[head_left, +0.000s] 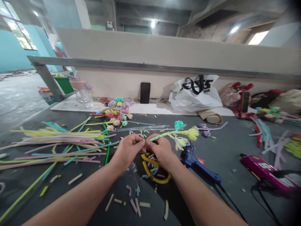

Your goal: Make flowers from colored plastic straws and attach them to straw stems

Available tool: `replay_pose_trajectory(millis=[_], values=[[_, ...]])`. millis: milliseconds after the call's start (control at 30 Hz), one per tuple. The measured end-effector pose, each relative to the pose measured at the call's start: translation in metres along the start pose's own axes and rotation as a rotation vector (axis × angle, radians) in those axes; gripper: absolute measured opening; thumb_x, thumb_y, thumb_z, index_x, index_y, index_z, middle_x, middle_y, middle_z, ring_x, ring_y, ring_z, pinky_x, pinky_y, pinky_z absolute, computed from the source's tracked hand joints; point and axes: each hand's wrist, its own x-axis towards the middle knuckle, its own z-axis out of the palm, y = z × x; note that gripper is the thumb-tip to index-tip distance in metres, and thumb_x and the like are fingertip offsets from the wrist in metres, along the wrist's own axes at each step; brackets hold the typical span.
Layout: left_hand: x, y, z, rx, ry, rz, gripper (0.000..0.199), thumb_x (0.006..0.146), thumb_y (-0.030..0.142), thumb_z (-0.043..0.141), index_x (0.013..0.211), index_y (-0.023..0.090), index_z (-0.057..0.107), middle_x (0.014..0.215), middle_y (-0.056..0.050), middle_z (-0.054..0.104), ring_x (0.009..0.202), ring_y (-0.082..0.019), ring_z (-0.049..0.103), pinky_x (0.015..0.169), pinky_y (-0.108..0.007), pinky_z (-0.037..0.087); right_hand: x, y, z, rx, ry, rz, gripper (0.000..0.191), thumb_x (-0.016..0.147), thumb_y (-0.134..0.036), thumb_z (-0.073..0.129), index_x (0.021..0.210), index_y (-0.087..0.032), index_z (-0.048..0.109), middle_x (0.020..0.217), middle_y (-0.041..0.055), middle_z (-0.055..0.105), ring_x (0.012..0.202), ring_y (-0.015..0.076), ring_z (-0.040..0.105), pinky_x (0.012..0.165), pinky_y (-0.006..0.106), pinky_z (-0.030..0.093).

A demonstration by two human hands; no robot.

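My right hand (161, 147) is closed round the stem of a fuzzy flower bunch (175, 134), which points to the right with teal and yellow heads. Close beside it, my left hand (131, 146) pinches near the stem's left end; what sits between its fingertips is too small to make out. Below my hands lie yellow-handled scissors (162, 179), partly covered by my right hand, among short cut pieces. A blue glue gun (199, 166) rests just right of my right forearm.
Long fuzzy stems (58, 138) spread across the left. Finished flowers (117, 110) lie behind my hands. A phone (145, 93) leans at the back, near a white bag (195, 94) and a clear cup (83, 95). A magenta tool (268, 172) with a black cord is at right.
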Motion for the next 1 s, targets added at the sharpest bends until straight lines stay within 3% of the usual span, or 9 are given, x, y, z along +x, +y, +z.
replay_pose_trajectory(millis=[133,233,500,733,800,1000], values=[[0.002,-0.002,-0.006,-0.348,-0.145,-0.217,0.008,0.068,0.016,0.062,0.064,0.011,0.057,0.053,0.0,0.057,0.047,-0.008,0.05,0.05,-0.02,0.039,-0.004,-0.009,-0.004,-0.259,-0.012,-0.096,0.005,0.065,-0.024,0.058,0.062,-0.02,0.058,0.054,-0.0025,0.053,0.054,0.0144,0.047,0.054,0.027,0.035],[0.005,-0.004,-0.013,-0.507,-0.269,-0.381,0.008,0.069,0.011,0.06,0.061,0.009,0.058,0.055,-0.001,0.056,0.046,-0.006,0.048,0.051,-0.02,0.041,-0.006,-0.013,-0.008,-0.314,-0.044,-0.157,0.004,0.065,-0.022,0.059,0.062,-0.021,0.058,0.054,-0.0027,0.054,0.056,0.0146,0.048,0.056,0.027,0.035],[0.004,0.002,-0.017,-0.559,-0.389,-0.46,0.011,0.078,0.013,0.053,0.073,0.007,0.061,0.064,-0.007,0.059,0.054,-0.01,0.055,0.056,-0.021,0.045,-0.001,-0.002,-0.007,0.011,-0.123,-0.086,0.011,0.065,-0.028,0.061,0.065,-0.019,0.055,0.055,-0.0033,0.053,0.053,0.0125,0.047,0.053,0.024,0.037],[0.002,0.007,-0.018,-0.719,-0.492,-0.675,0.013,0.077,0.011,0.046,0.075,0.005,0.057,0.057,-0.002,0.048,0.042,-0.006,0.044,0.044,-0.018,0.036,-0.008,-0.01,-0.014,-0.2,-0.17,-0.325,0.007,0.069,-0.024,0.062,0.066,-0.018,0.06,0.063,-0.0004,0.058,0.062,0.0143,0.052,0.058,0.026,0.039],[0.002,0.008,-0.019,-0.742,-0.546,-0.683,0.013,0.078,0.013,0.046,0.076,0.005,0.057,0.056,-0.001,0.046,0.041,-0.006,0.041,0.043,-0.018,0.035,-0.008,-0.012,-0.014,-0.13,-0.195,-0.341,0.01,0.068,-0.026,0.065,0.065,-0.017,0.06,0.064,-0.0003,0.058,0.061,0.0138,0.052,0.058,0.026,0.039],[0.0,0.003,-0.017,-0.714,-0.545,-0.564,0.015,0.082,0.018,0.049,0.076,0.008,0.058,0.064,-0.005,0.055,0.053,-0.009,0.053,0.053,-0.02,0.043,-0.004,-0.008,-0.017,0.312,-0.398,-0.108,0.018,0.068,-0.03,0.07,0.073,-0.017,0.058,0.062,-0.0009,0.062,0.057,0.0118,0.055,0.056,0.024,0.041]])
